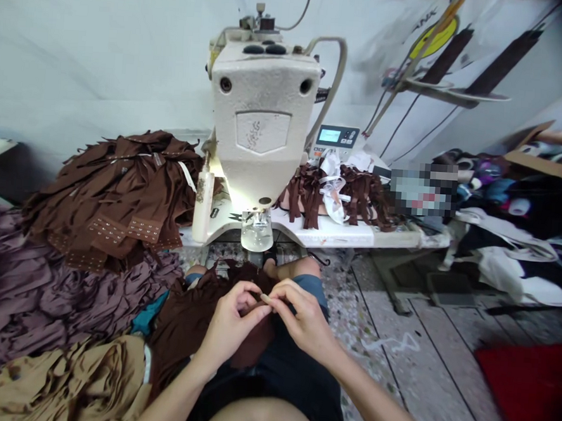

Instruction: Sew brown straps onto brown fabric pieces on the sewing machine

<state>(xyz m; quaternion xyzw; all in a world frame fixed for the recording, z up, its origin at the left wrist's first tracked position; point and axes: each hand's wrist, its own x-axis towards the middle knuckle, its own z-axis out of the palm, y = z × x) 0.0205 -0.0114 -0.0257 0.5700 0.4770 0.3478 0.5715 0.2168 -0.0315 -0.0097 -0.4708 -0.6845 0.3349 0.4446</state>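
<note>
Over my lap, my left hand [236, 314] and my right hand [300, 316] meet fingertip to fingertip. Both are closed in a pinch. Between the tips shows a small, narrow, pale piece [263, 296], too small to name. Dark brown fabric [179, 322] lies across my lap, and part of it hangs right below my left hand. Whether the small piece is joined to this fabric I cannot tell. Just beyond my hands stands a white sewing machine [261, 133], its lamp lit over the needle area [258, 228].
Brown garment pieces with rows of hooks [119, 207] are heaped left of the machine. Mauve fabric [42, 297] and tan fabric [80, 382] lie nearer on the left. Brown straps [362, 193] sit on the machine table's right side, by a control panel [335, 137]. Red cloth [532, 384] lies at right.
</note>
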